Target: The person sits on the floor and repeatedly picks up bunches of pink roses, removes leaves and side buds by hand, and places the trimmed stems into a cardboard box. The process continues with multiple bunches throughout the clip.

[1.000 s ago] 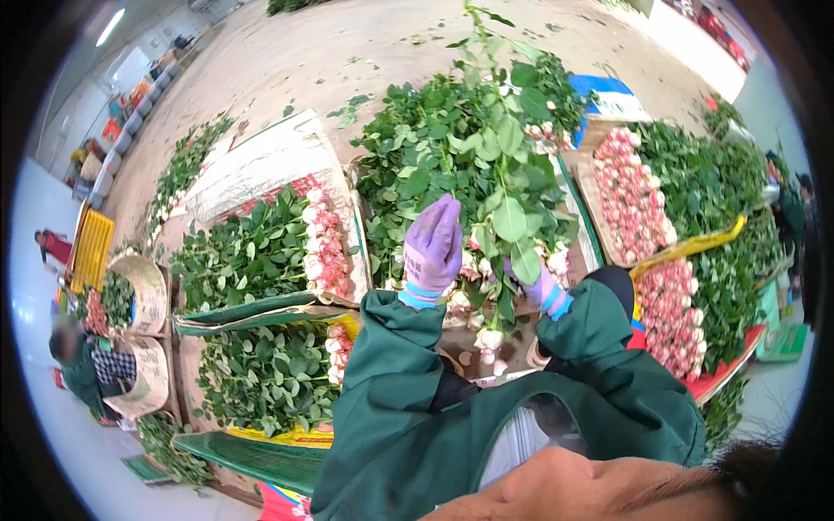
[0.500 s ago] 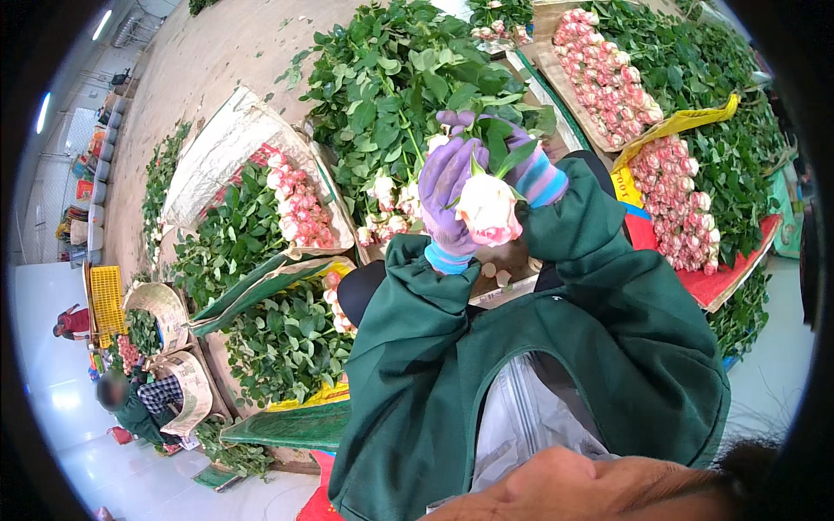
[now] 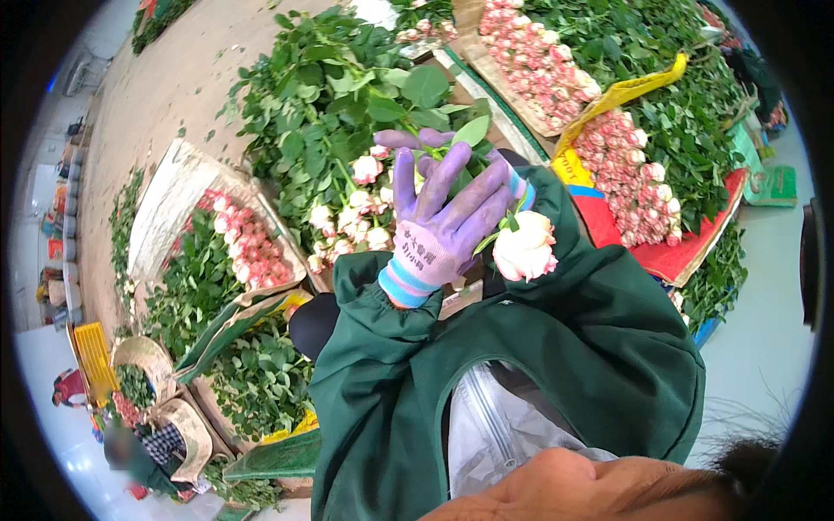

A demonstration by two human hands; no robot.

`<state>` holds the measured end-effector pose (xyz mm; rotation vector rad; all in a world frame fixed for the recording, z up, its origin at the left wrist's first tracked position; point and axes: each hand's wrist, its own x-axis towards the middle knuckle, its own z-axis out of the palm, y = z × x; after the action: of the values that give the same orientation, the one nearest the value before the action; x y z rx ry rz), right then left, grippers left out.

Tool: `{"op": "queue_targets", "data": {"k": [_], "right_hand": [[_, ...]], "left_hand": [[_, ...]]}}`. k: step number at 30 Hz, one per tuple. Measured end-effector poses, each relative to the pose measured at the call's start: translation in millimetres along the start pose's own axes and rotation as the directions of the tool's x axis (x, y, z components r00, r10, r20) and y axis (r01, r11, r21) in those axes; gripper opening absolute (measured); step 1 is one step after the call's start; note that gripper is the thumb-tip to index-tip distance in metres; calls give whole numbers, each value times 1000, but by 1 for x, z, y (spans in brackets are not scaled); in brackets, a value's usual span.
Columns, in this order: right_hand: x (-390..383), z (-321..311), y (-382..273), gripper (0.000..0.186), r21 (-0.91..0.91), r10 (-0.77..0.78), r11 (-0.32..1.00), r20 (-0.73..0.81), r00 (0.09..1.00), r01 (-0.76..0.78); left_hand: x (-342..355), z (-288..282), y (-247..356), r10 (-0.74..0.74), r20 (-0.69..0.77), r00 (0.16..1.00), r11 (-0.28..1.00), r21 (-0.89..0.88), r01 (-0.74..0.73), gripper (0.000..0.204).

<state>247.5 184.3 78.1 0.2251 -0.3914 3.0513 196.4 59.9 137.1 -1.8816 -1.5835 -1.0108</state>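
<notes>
A pale pink-and-cream rose hangs bloom-down beside my right sleeve, its green stem and leaves running up between my hands. My left hand, in a purple glove with a striped cuff, has its fingers spread in front of the stem. Behind it, mostly hidden, my right hand in a matching glove is around the rose's stem; some of its purple fingers stick out to the left. Just beyond my left hand, several cut roses lie with blooms toward me and leafy stems stretching away.
Stacked pink roses lie on wraps at the right, beside a yellow sheet. More roses fill a pale wrapped holder at the left, with a green flap nearer. Another person sits at far lower left by a yellow crate.
The view has shifted, so the scene sits further left. My left hand has come off the rose and spread its fingers; the bloom now hangs to the right of that hand.
</notes>
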Motion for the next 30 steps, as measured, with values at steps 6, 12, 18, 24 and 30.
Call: {"op": "queue_targets", "data": {"k": [6,12,18,24,30], "right_hand": [[10,19,-66,45,-345,-14,936,174,985,74],[48,-92,-219,36,-735,77,-183,651,755,652],[-12,-253,-237,41,-728,-514,-245,-463,722,-641],[-77,-295,-152,33,-667,-493,-210,-559,667,-714],[-100,-393,-154,32,-597,-419,209,-770,481,-775]], "left_hand": [[8,14,-17,31,17,999,997,65,-32,46],[-54,23,-94,-210,52,976,966,167,199,44],[-80,-12,-113,-572,69,818,815,159,557,31],[-118,-38,-124,-976,124,178,170,-74,983,87],[-163,-20,-159,-994,103,-23,-60,-375,925,39]]}}
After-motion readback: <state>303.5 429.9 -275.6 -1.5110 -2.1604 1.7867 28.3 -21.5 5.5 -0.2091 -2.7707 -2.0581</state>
